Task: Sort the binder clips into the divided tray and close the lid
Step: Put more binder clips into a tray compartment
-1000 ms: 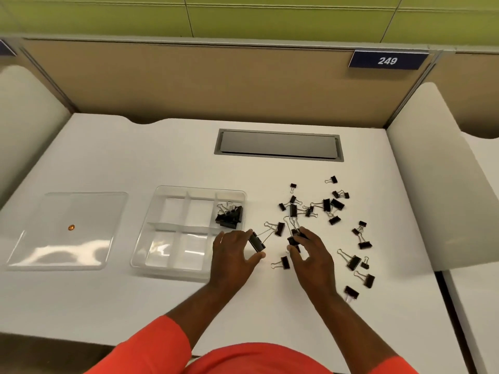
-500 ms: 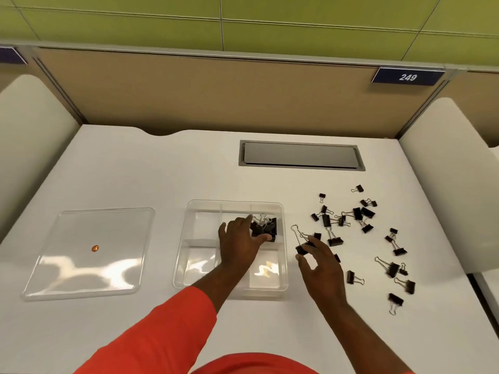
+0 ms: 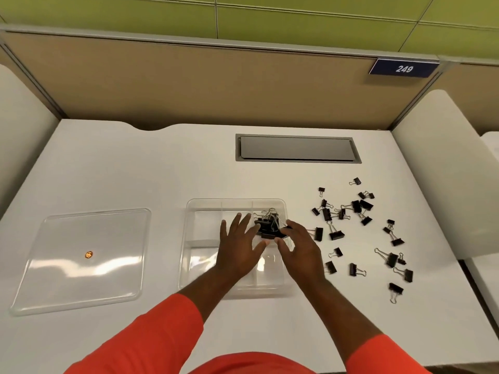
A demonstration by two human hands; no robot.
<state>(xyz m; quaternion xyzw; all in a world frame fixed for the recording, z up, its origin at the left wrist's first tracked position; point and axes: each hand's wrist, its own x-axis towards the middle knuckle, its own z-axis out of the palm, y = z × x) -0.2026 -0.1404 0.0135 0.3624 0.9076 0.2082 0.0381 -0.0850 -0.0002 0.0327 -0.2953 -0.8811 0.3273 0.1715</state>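
A clear divided tray (image 3: 235,202) sits mid-table. Its far right compartment holds a pile of black binder clips (image 3: 267,222). My left hand (image 3: 239,248) hovers over the tray's middle with fingers spread, holding nothing. My right hand (image 3: 300,248) reaches over the tray's right edge. Its thumb and forefinger pinch a black binder clip (image 3: 284,232) at the pile. Several loose binder clips (image 3: 357,207) lie scattered on the white table to the right. The clear lid (image 3: 81,279) lies flat to the left of the tray, apart from it.
A grey cable hatch (image 3: 297,148) is set into the table behind the tray. A tan partition with a "249" plate (image 3: 403,68) closes the back. White side dividers (image 3: 432,171) flank the desk. The lid bears a small orange sticker (image 3: 88,254).
My left hand let its clip go into the far right compartment and spread open. My right hand carried a clip leftward from the table to that compartment. The view shifted.
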